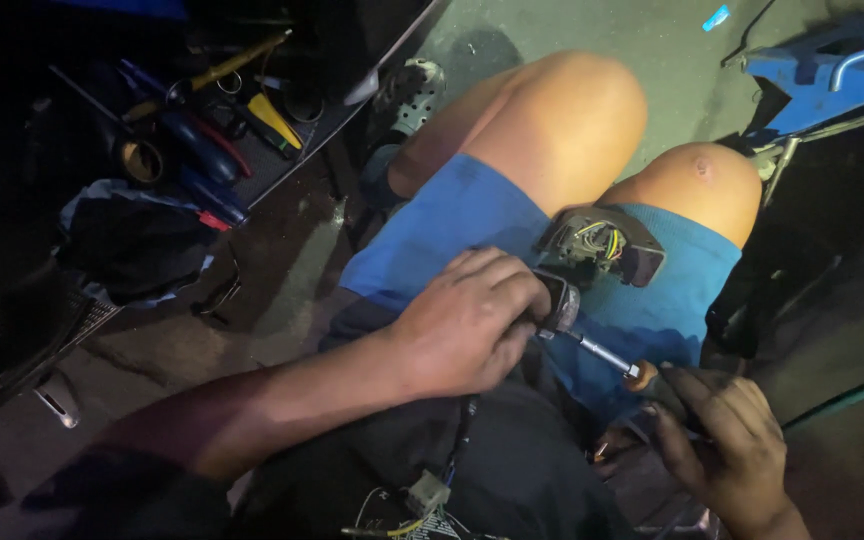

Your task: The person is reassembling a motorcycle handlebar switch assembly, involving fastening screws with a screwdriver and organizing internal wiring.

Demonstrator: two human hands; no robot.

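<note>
I sit with blue shorts [452,220] and bare knees in view. My left hand [467,320] is closed around a dark plastic switch housing [560,300] held over my lap. An open half of that housing [602,245], with coloured wires inside, rests on my right thigh. My right hand [727,440] grips the orange handle of a screwdriver [612,357]. Its metal shaft points up and left into the housing beside my left hand. A wire harness with a white connector [427,492] hangs down from the part onto my lap.
A dark tray of tools [202,120], with screwdrivers and pliers, sits at the upper left on the concrete floor. A blue machine part [822,75] stands at the upper right. A green hose [852,395] runs along the right. A sandalled foot [407,95] is by the tray.
</note>
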